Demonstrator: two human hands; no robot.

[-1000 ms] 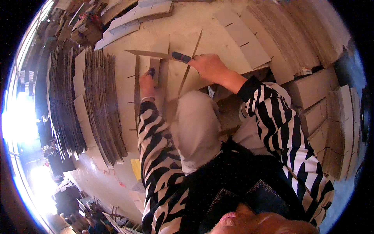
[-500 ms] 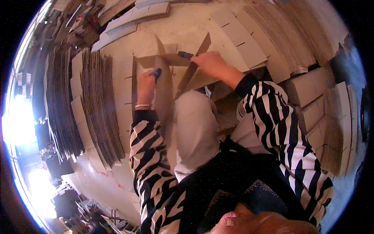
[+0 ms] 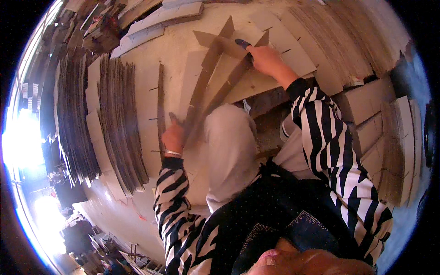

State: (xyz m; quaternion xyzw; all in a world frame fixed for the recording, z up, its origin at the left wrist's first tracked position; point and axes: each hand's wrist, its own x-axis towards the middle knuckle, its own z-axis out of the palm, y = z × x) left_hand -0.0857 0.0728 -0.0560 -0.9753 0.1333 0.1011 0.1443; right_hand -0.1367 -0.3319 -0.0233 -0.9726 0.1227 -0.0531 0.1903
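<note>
A frame of interlocked brown cardboard strips (image 3: 207,68) stands over the work surface. Two long strips run from its far end toward my lap, and a shorter one crosses them there. My right hand (image 3: 266,57) is closed on the far end of the right-hand long strip (image 3: 231,79). A dark cover is on one of its fingers, which points left over the cross strip. Beside the near end of the left-hand long strip is my left hand (image 3: 173,135), slightly blurred. One covered finger extends away from me; its other fingers are hidden.
On the left stand long stacks of cardboard strips (image 3: 117,123). A slotted strip (image 3: 161,105) lies beside my left hand. More cardboard piles lie at the far right (image 3: 321,41) and far left (image 3: 165,18). Cardboard boxes (image 3: 366,98) stand right of my right forearm.
My right hand has moved farther away and slightly right, carrying the far end of the cardboard frame. My left hand has come back toward me, from the cross strip to the near end.
</note>
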